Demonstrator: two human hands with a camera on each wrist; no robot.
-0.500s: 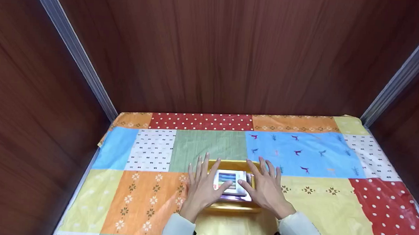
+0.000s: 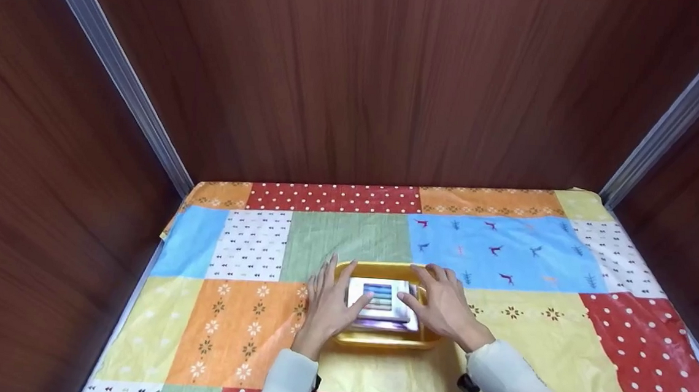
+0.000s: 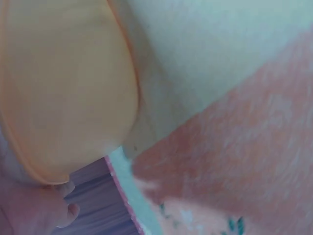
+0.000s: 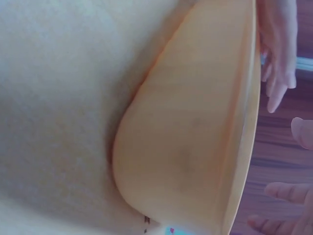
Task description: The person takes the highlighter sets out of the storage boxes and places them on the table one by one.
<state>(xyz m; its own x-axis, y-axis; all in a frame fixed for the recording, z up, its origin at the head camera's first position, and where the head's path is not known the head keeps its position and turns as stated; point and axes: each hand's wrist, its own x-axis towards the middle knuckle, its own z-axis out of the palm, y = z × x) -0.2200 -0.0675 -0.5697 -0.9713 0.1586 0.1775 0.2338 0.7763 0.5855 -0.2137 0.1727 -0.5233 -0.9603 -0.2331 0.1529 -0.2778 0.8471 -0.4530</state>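
Yellow tray (image 2: 384, 340) sits on the patchwork tablecloth (image 2: 501, 317) between the left hand (image 2: 326, 305) and right hand (image 2: 443, 310), whose straightened fingers press its two sides while the thumbs lie on the box of coloured sticks (image 2: 379, 299) inside it. Only the head view shows that box; the wrist views show just the tray's outer wall (image 3: 63, 93) (image 4: 195, 147), cloth and fingertips. Wooden walls (image 2: 394, 82) stand behind.

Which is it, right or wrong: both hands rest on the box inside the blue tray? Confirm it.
Wrong on the colour. The tray is yellow, not blue, as the head view shows. The left hand and right hand do rest on the box inside it.
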